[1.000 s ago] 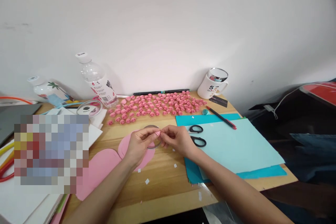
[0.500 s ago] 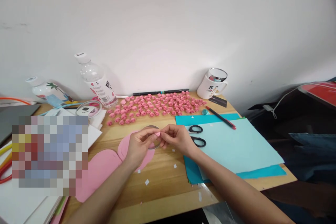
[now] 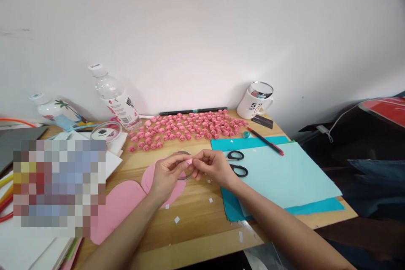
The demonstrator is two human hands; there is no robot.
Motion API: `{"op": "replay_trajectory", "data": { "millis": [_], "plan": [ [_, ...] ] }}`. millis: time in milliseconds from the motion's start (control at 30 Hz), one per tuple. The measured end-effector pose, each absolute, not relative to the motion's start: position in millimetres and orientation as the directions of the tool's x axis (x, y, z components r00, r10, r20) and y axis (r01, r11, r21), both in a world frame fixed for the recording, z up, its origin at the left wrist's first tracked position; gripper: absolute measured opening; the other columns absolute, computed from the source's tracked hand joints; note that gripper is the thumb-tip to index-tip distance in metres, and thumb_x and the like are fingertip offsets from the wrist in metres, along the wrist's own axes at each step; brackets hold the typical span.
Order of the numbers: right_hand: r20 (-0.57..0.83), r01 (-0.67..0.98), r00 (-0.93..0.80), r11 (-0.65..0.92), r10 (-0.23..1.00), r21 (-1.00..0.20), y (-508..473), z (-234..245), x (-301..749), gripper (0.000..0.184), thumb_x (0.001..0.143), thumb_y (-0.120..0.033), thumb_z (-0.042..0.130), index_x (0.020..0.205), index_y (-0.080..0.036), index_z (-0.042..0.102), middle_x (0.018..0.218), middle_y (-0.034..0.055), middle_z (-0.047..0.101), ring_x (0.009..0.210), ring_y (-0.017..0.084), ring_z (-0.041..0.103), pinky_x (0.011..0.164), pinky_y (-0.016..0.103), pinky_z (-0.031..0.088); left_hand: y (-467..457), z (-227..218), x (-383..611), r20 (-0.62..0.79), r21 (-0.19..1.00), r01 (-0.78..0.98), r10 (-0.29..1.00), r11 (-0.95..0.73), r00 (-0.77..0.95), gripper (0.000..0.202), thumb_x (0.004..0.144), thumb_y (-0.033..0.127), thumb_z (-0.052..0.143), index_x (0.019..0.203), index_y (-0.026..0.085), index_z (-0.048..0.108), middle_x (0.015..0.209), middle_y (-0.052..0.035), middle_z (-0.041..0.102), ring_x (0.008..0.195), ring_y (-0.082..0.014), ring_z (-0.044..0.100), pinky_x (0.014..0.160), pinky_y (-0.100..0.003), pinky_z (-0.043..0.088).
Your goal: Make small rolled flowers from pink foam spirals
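Between the fingertips of my left hand (image 3: 167, 174) and my right hand (image 3: 212, 166) is a small piece of pink paper (image 3: 189, 161), pinched from both sides and mostly hidden. Under the hands lies a roll of clear tape (image 3: 186, 177), partly covered. Pink paper circles (image 3: 122, 206) rest on the table below my left hand and forearm. Many small rolled pink paper roses (image 3: 180, 126) are spread behind the hands. Black-handled scissors (image 3: 239, 171) lie just right of my right hand, on light blue paper sheets (image 3: 284, 177).
A plastic bottle (image 3: 118, 101) and a smaller bottle (image 3: 53, 112) stand at the back left. A white mug (image 3: 255, 101) is at the back right, near a pen (image 3: 265, 141). Papers (image 3: 28, 249) pile up at left. Small white scraps (image 3: 177, 220) dot the table.
Both hands stay in nearly the same place, with the fingers shifting slightly around the pink paper. The whole view has drifted a little.
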State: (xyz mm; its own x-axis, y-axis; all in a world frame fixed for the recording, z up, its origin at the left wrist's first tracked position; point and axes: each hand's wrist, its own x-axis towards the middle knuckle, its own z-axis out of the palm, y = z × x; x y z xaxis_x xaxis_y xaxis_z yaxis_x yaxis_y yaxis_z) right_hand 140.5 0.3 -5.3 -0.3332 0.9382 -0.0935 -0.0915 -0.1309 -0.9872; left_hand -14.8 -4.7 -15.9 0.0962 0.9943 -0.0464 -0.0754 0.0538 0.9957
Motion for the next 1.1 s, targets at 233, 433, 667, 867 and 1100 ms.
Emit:
{"op": "replay_trajectory", "data": {
  "millis": [233,433,667,867,1100],
  "plan": [
    [-0.1,-0.08,-0.326,-0.133,0.94,-0.988,0,-8,139,0.029,0.073,-0.042,0.062,0.071,-0.013,0.058,0.061,0.0029,0.066,0.048,0.011,0.062,0.049,0.023,0.051,-5,-15,-13,-0.072,0.99,-0.115,0.993,0.084,0.098,0.009,0.068,0.021,0.068,0.075,0.017,0.071,0.088,-0.0044,0.068,0.079,-0.0164,0.061,0.074,-0.027,0.048],
    [-0.057,-0.016,-0.171,-0.061,0.984,-0.998,7,-10,145,0.031,0.076,-0.044,0.057,0.067,-0.015,0.057,0.063,0.0044,0.066,0.051,0.013,0.061,0.049,0.025,0.051,-2,-8,-16,-0.169,0.946,-0.27,0.983,0.18,0.066,0.014,0.063,0.021,0.072,0.076,0.016,0.071,0.082,-0.0052,0.07,0.082,-0.0169,0.061,0.081,-0.028,0.045],
    [0.256,0.276,-0.17,0.295,0.952,-0.915,5,-13,146,0.024,0.073,-0.034,0.063,0.057,-0.018,0.054,0.073,0.0043,0.062,0.067,0.015,0.059,0.061,0.027,0.051,7,-7,-21,-0.264,0.749,-0.582,0.948,0.316,0.176,0.016,0.061,0.014,0.074,0.077,0.015,0.07,0.074,-0.0031,0.068,0.073,-0.0111,0.06,0.075,-0.023,0.045],
    [0.524,0.391,-0.176,0.548,0.834,-0.74,2,-19,145,0.008,0.081,-0.024,0.055,0.087,-0.02,0.059,0.08,0.0047,0.064,0.07,0.014,0.06,0.065,0.027,0.052,2,-9,-17,-0.241,0.772,-0.529,0.932,0.352,0.27,0.015,0.066,0.016,0.071,0.081,0.014,0.069,0.076,-0.0038,0.066,0.073,-0.0115,0.057,0.068,-0.023,0.043],
    [0.585,0.521,-0.281,0.633,0.761,-0.573,1,-25,144,0.016,0.084,-0.02,0.049,0.093,-0.022,0.061,0.085,0.0062,0.068,0.076,0.016,0.064,0.064,0.025,0.05,1,-16,-16,-0.266,0.73,-0.558,0.916,0.395,0.3,0.016,0.066,0.016,0.071,0.082,0.016,0.069,0.076,-0.0027,0.065,0.071,-0.0107,0.057,0.066,-0.023,0.042]
  ]
}}
